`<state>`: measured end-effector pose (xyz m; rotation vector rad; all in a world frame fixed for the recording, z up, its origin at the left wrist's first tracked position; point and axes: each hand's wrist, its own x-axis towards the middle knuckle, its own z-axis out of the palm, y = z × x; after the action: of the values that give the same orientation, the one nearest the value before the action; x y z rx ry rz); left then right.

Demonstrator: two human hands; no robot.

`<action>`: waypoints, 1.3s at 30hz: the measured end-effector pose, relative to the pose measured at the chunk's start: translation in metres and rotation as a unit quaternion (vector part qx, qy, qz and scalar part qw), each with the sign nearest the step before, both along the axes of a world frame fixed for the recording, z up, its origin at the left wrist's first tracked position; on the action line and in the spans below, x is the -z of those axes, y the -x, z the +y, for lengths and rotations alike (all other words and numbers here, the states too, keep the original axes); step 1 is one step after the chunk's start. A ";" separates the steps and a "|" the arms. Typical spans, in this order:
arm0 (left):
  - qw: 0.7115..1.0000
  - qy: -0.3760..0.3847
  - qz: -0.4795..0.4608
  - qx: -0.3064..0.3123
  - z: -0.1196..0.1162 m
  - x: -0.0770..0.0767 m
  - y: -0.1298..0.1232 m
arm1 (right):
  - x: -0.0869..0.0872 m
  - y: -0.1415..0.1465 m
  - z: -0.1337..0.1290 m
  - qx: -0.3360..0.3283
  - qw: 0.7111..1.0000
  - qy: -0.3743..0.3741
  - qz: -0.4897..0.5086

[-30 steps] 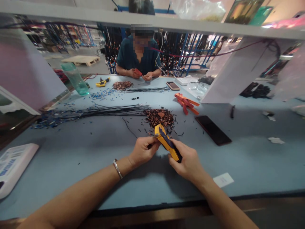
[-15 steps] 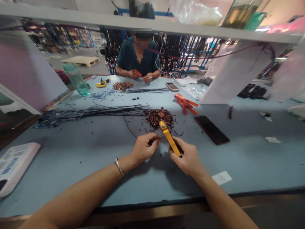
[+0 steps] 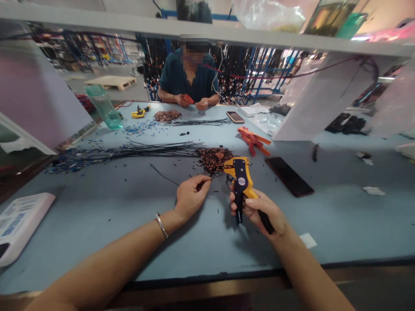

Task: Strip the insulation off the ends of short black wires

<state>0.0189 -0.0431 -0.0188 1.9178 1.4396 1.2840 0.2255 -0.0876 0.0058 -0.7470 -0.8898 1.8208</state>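
My left hand (image 3: 193,196) pinches a thin black wire (image 3: 164,175), whose long part trails back to the left while a short end points right. In my right hand (image 3: 259,207) is a yellow and black wire stripper (image 3: 241,179), its side facing up and its handles spread. The tool's jaws are just right of the wire end, apart from it. Behind both hands lies a pile of dark and copper-coloured scraps (image 3: 210,160). A bundle of black wires (image 3: 145,150) with blue ends stretches left from the pile.
Orange-red pliers (image 3: 253,140) and a dark phone (image 3: 289,176) lie to the right. A white device (image 3: 24,226) sits at the left. Across the table, a person (image 3: 189,80) holds a red tool. A shelf (image 3: 129,28) crosses overhead.
The wire stripper has turned from edge-on to side-on, and its handles now show spread apart. My left hand has moved slightly left and up with the wire, which is clear of the tool.
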 end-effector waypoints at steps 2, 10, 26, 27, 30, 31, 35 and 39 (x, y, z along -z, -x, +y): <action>1.000 -0.003 0.001 0.000 0.000 0.000 0.000 | -0.002 0.000 -0.001 -0.013 1.000 -0.004 0.023; 1.000 -0.014 -0.012 0.001 0.001 -0.001 -0.001 | -0.005 -0.003 -0.004 -0.007 0.999 -0.027 -0.043; 0.995 -0.049 -0.068 0.044 0.001 -0.001 0.001 | -0.001 -0.007 -0.003 -0.074 0.997 0.002 0.010; 0.995 -0.053 -0.063 0.048 0.001 -0.001 0.001 | -0.002 -0.008 -0.003 -0.076 0.997 0.002 0.005; 0.996 -0.060 -0.050 0.051 0.000 -0.003 0.002 | -0.003 -0.010 -0.004 -0.082 0.997 0.002 -0.015; 0.996 -0.062 -0.047 0.051 0.000 -0.004 0.002 | -0.003 -0.011 -0.004 -0.083 0.996 0.003 -0.020; 0.996 -0.071 -0.044 0.041 -0.001 -0.006 0.002 | -0.003 -0.013 -0.004 -0.089 0.996 0.000 -0.033; 0.996 -0.073 -0.049 0.023 -0.001 -0.007 0.002 | -0.004 -0.014 -0.004 -0.096 0.995 -0.009 -0.034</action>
<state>0.0168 -0.0441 -0.0113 1.9378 1.2775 1.4763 0.2391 -0.0918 0.0098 -0.7370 -1.0521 1.9628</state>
